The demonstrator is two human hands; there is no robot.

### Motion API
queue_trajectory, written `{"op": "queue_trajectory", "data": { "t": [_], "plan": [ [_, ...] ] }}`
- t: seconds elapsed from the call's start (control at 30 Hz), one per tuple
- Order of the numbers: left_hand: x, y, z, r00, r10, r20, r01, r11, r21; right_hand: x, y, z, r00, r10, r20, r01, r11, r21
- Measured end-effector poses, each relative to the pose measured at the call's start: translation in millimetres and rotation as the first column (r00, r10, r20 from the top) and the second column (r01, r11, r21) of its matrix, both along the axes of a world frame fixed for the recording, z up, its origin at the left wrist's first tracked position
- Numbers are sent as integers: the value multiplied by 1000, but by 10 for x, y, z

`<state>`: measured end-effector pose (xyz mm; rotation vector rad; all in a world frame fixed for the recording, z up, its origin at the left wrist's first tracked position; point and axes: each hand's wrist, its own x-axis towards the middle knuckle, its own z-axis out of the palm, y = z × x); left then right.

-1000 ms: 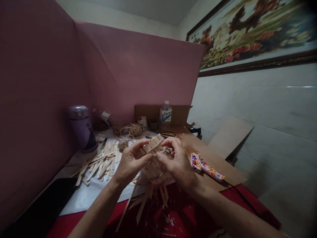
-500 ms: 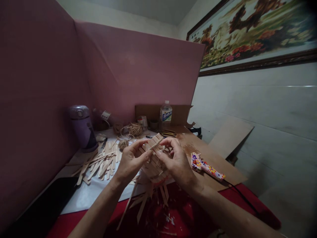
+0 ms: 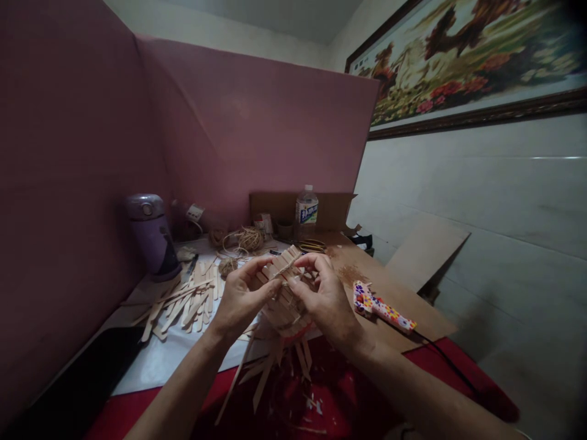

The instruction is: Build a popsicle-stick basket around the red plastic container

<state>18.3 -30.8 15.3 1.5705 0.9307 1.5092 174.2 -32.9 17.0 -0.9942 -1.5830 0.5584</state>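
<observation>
Between my hands is a small craft piece (image 3: 282,311) built of wooden craft sticks set side by side. A strip of twine (image 3: 288,264) runs across its upper part. My left hand (image 3: 245,296) grips the piece from the left, thumb and fingers pinching near the twine. From the other side my right hand (image 3: 323,299) pinches it too, with the thumb on the twine strip and the index finger curled at the edge. My fingers hide parts of the piece. Below it, several loose craft sticks (image 3: 263,382) jut out over the red cloth.
A pile of craft sticks (image 3: 192,302) lies on white paper at left, near a purple flask (image 3: 153,238). Behind are twine balls (image 3: 250,239), scissors (image 3: 312,245) and a plastic bottle (image 3: 307,214). A flower-patterned glue gun (image 3: 383,308) with a cord lies at right on brown board (image 3: 426,324).
Almost nothing differs. Both hands keep the same pinch on the craft piece, and the whole view has shifted very slightly.
</observation>
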Motion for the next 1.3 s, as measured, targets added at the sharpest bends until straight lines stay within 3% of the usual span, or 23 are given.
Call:
{"op": "queue_trajectory", "data": {
  "t": [0.97, 1.3],
  "plan": [
    [-11, 24, -5, 999, 42, -8, -42, 999, -4, -40, 17, 25, 999, -47, 7, 47, 999, 28],
    [4, 11, 14, 999, 38, 30, -37, 999, -15, -30, 10, 15, 1000, -7, -24, 8, 1000, 11]
  ]
}}
